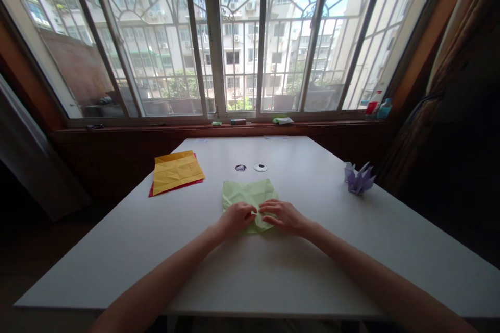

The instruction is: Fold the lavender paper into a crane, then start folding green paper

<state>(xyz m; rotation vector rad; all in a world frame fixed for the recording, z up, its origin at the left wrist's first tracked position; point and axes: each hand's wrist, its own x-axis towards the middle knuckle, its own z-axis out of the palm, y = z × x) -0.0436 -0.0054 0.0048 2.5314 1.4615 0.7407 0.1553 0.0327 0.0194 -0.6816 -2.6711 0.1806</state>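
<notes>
A creased light green sheet of paper lies on the white table in front of me. My left hand rests on its left part, with the fingers curled and the thumb and forefinger pinched together on the paper. From the other side, my right hand touches the sheet with its fingers stretched out and slightly apart. The fingertips of both hands nearly meet at the sheet's middle. Under the hands, the paper's lower part is partly hidden.
Yellow paper lies over a red sheet at the left of the white table. Two round black-and-white pieces, one a disc, sit beyond the green paper. Purple folded paper figures stand near the right edge. A barred window is behind.
</notes>
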